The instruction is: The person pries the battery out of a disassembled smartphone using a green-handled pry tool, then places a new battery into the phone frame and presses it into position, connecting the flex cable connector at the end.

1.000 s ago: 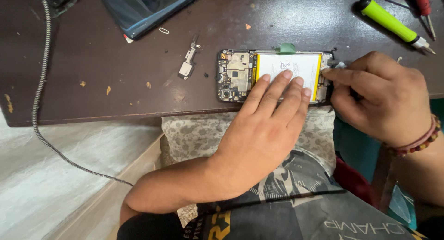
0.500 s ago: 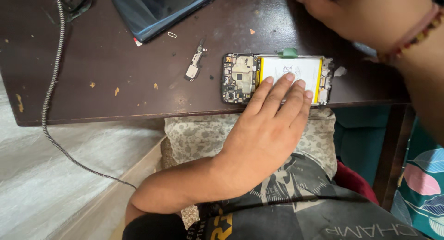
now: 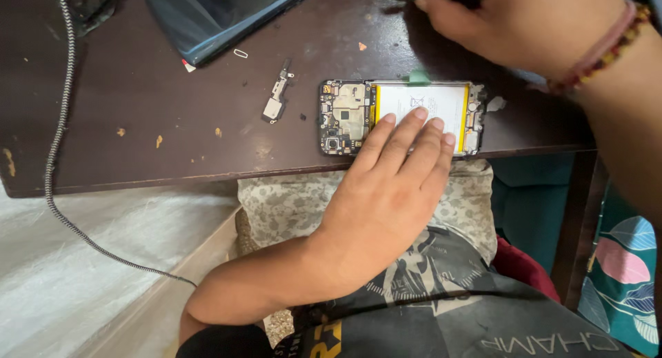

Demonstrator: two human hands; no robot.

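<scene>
Right hand point(image 3: 524, 23) has lifted away from the phone's right end to the far edge of the table; fingers curled down, what they grip cannot be told. Left hand point(image 3: 393, 185) unchanged, fingers flat and close together, pressing on the opened phone point(image 3: 396, 116).

One opened phone, back off, lies at the near edge of the dark table point(image 3: 172, 123), right of centre. Its frame holds one white battery point(image 3: 420, 99) and one circuit board point(image 3: 347, 116) at its left end.

One small loose metal part point(image 3: 276, 103) lies just left of the phone. One dark glossy panel point(image 3: 221, 13) lies far left. One braided cable point(image 3: 58, 137) runs off the table's left side.
</scene>
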